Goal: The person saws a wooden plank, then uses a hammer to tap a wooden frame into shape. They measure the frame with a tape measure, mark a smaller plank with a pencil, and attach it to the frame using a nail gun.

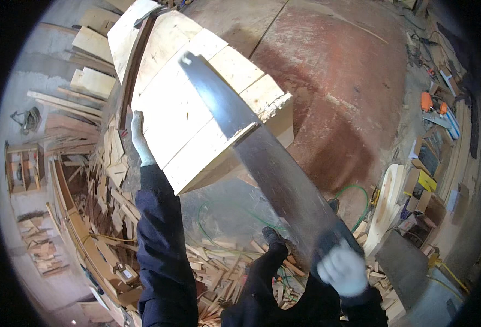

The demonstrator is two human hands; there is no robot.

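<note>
Dozens of wood scraps (227, 283) litter the ground around the person's legs, short splintery sticks lying at every angle. From my remote view, looking down through the rounded fisheye, the floor (349, 71) ahead is reddish, scuffed and patchy, with a dark straight seam. Pale boards (90, 79) lie loosely along the left side. Cardboard boxes (427, 152) and an orange tool (427, 102) crowd the right side, and a thin green hose (365, 191) curls near a long, pale offcut (386, 199).

At upper centre I see a wooden panel (172, 120), made of smooth, light planks set edge to edge, with visible joints, a few knots and a ragged right corner. A dark brown, slightly curved strip (134, 71) lies across its left part.

The right hand (343, 270), in a whitish glove and blurred, is closed around the handle end of a handsaw (281, 174). Its broad, tapering metal blade slants over the panel's near edge, glossy toward the tip, darker toward the hand. The left hand (140, 139), also gloved, rests against the panel's left edge; I cannot tell whether its fingers grip underneath.
</note>
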